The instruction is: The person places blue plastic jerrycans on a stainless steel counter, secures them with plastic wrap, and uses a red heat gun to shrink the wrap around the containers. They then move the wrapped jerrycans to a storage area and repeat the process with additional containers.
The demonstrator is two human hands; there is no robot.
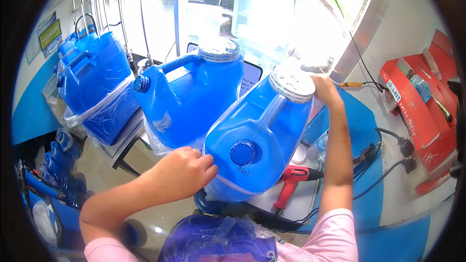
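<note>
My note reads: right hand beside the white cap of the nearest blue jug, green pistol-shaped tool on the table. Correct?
Not quite: the head view shows the pistol-shaped tool is red, not green. The right hand is beside the white cap, as noted.

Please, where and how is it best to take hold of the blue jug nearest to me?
Probably the jug is best gripped by its handle, coming from above, on your side. This raised bar runs between the white lid and blue cap and faces you. The right hand is beside the lid.
</note>
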